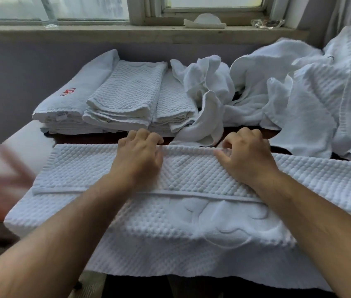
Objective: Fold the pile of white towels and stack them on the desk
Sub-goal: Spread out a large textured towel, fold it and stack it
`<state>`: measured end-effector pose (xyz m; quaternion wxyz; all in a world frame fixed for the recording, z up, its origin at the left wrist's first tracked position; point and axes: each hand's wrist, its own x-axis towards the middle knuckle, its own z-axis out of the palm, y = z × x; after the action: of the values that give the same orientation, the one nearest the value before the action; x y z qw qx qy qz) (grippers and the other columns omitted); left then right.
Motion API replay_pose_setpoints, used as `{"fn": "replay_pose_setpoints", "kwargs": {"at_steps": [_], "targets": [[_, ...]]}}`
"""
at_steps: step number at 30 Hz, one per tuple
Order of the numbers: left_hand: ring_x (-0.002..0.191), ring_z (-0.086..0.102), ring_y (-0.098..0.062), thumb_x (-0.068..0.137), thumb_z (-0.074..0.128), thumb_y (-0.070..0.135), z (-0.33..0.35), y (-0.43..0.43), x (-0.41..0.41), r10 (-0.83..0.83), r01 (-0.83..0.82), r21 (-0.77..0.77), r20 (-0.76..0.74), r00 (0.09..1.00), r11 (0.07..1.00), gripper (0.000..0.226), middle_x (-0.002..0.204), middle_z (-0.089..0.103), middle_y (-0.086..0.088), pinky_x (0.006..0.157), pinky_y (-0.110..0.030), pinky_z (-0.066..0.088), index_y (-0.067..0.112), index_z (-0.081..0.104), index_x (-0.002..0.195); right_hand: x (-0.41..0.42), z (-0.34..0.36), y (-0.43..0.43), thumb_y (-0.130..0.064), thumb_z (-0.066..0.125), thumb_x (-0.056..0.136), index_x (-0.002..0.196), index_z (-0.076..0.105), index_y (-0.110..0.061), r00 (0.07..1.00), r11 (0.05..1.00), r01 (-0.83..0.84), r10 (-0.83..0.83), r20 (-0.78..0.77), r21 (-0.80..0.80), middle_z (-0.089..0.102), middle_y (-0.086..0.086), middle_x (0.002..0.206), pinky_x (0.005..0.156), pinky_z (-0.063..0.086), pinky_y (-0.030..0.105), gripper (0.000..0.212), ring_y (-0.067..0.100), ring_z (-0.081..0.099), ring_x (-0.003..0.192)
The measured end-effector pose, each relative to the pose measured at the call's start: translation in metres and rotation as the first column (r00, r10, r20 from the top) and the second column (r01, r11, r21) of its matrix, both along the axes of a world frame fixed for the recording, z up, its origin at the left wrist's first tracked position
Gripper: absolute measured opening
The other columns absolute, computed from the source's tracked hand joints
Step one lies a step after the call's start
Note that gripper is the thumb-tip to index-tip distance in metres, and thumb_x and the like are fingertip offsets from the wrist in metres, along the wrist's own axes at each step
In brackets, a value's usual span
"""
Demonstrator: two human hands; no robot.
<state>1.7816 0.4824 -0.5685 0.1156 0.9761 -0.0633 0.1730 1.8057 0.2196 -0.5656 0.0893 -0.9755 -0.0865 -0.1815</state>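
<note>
Towel (191,175): R end off-frame.

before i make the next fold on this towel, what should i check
1. Left hand grips the towel at its far fold: ok.
2. Right hand grips the same fold: ok.
3. Upper layer's hem runs straight: ok.
4. Far fold free of the crumpled towel: not ok, it reaches the fold between the hands.
5. Right end squared: cannot tell, it runs out of frame.
6. Folded stacks tidy enough to take it: ok.
</note>
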Motion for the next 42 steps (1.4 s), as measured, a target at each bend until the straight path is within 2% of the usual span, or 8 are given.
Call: {"fn": "replay_pose_setpoints", "kwargs": {"at_steps": [6,11,15,30,36,38,40,42], "targets": [[0.128,0.038,-0.021,0.099,0.05,0.034,0.008,-0.142,-0.01,-0.428,0.43,-0.04,0.053,0.902,0.902,0.033,0.139,0.049,0.003,0.106,-0.04,0.031,0.035,0.054,0.132,-0.047,0.006,-0.119,-0.045,0.05,0.095,0.124,0.064,-0.021,0.909,0.905,0.413,-0.403,-0.11,0.099,0.056,0.015,0.13,0.1,0.04,0.048,0.04,0.039,0.043,0.122],[0.123,0.043,-0.024,0.1,0.044,0.044,0.01,-0.231,0.013,-0.422,0.416,-0.07,-0.099,0.901,0.906,0.04,0.135,0.051,0.0,0.101,-0.04,0.033,0.03,0.051,0.137,-0.05,0.008,-0.22,-0.04,0.035,0.101,0.141,0.049,-0.034,0.723,0.754,0.657,-0.624,-0.297,0.014,0.041,0.009,0.149,0.106,0.032,0.051,0.042,0.038,0.035,0.132],[0.124,0.041,-0.023,0.089,0.045,0.06,-0.007,-0.246,0.022,-0.361,0.359,-0.044,-0.169,0.917,0.932,0.057,0.135,0.049,0.002,0.105,-0.041,0.028,0.033,0.049,0.139,-0.047,-0.011,-0.247,-0.062,0.035,0.096,0.135,0.05,-0.045,0.73,0.757,0.649,-0.592,-0.342,0.073,0.039,-0.003,0.149,0.107,0.029,0.05,0.045,0.032,0.034,0.133],[0.122,0.038,-0.017,0.082,0.037,0.072,-0.01,-0.241,0.038,-0.447,0.446,-0.07,-0.003,0.895,0.892,0.056,0.127,0.049,0.011,0.103,-0.036,0.025,0.045,0.054,0.128,-0.002,-0.009,-0.252,-0.065,0.043,0.096,0.126,0.056,-0.027,0.785,0.796,0.601,-0.572,-0.239,0.068,0.049,0.009,0.137,0.102,0.035,0.049,0.05,0.033,0.04,0.126],[0.129,0.039,-0.011,0.092,0.052,0.057,-0.003,-0.238,0.013,-0.604,0.605,-0.084,0.038,0.796,0.792,0.035,0.133,0.051,0.017,0.105,-0.032,0.025,0.045,0.063,0.122,-0.042,0.004,-0.272,-0.057,0.053,0.091,0.128,0.058,-0.013,0.626,0.573,0.776,-0.752,-0.207,0.264,0.056,0.014,0.133,0.099,0.043,0.048,0.057,0.039,0.05,0.123],[0.131,0.038,-0.01,0.087,0.045,0.068,0.001,-0.24,0.007,-0.619,0.614,-0.094,-0.04,0.784,0.784,0.044,0.135,0.05,0.017,0.108,-0.036,0.027,0.046,0.063,0.12,-0.055,0.005,-0.283,-0.06,0.046,0.093,0.108,0.065,-0.011,0.618,0.577,0.786,-0.729,-0.294,0.223,0.066,0.012,0.111,0.083,0.051,0.041,0.054,0.035,0.061,0.101],[0.137,0.032,-0.01,0.075,0.039,0.086,0.004,-0.241,-0.001,-0.678,0.677,-0.065,-0.146,0.72,0.733,0.065,0.141,0.044,0.018,0.114,-0.039,0.023,0.05,0.057,0.127,-0.066,0.003,-0.284,-0.058,0.048,0.094,0.081,0.058,-0.013,0.706,0.653,0.708,-0.644,-0.296,0.269,0.063,0.006,0.084,0.058,0.039,0.032,0.048,0.024,0.057,0.073],[0.141,0.027,-0.011,0.068,0.039,0.093,0.005,-0.243,-0.009,-0.708,0.719,-0.028,-0.205,0.675,0.694,0.075,0.145,0.04,0.019,0.119,-0.04,0.018,0.053,0.051,0.131,-0.075,0.001,-0.281,-0.053,0.054,0.094,0.073,0.053,-0.014,0.787,0.699,0.617,-0.565,-0.25,0.362,0.058,0.001,0.074,0.052,0.031,0.032,0.044,0.019,0.052,0.065]]}}
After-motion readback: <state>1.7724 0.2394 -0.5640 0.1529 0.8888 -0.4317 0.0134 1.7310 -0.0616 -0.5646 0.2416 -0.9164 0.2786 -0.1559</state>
